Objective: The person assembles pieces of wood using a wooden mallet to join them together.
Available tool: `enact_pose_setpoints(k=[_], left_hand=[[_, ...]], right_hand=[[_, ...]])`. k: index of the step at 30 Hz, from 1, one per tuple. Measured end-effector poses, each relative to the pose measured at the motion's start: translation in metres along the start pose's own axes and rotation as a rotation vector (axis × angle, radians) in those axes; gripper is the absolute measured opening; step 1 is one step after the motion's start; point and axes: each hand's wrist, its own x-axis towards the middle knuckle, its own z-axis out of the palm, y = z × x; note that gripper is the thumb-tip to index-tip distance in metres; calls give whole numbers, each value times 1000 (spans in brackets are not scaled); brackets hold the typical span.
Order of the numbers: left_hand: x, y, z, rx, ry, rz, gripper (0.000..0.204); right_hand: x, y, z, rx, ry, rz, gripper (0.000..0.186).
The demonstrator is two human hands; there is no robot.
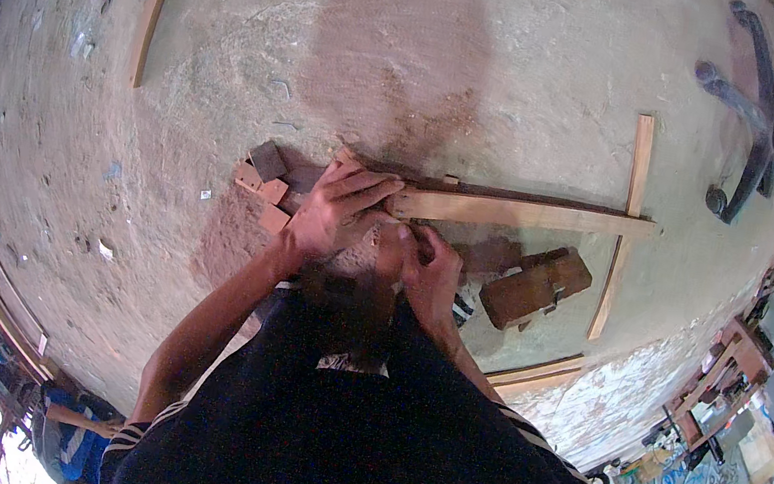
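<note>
A long, pale wooden strip [523,215] stretches rightward from my hands, low over the concrete floor. My left hand [340,206] is closed around its left end, fingers curled over the top. Just to the right, my right hand [430,271] has its thumb and fingers pinched at the strip's near edge. Whatever small thing may be in that pinch is hidden. The strip's far right end lies across a second wooden strip [639,165]. Small wood offcuts [272,189] and a dark grey block [268,162] are beside my left hand.
Right of my hands sits a brown wooden block [535,288]. A dark wheeled chair base [758,124] lies at the upper right. Another wooden strip [163,4] is at the upper left. Another person [72,440] in blue is at the lower left. Scraps litter the floor.
</note>
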Motion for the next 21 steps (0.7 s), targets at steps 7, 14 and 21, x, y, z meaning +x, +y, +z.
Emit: enact_pose_setpoints(k=[7,14,21], left_hand=[[7,9,-6,43,-7,-14,55],[8,13,-7,35,-12,6,50],[3,0,9,17,81,49,42]], right_hand=[[-23,-20,-46,-281,73,-285,29],[-75,24,-122,-369,580,-519,29],[-124,104,-166,-462,695,-186,49]])
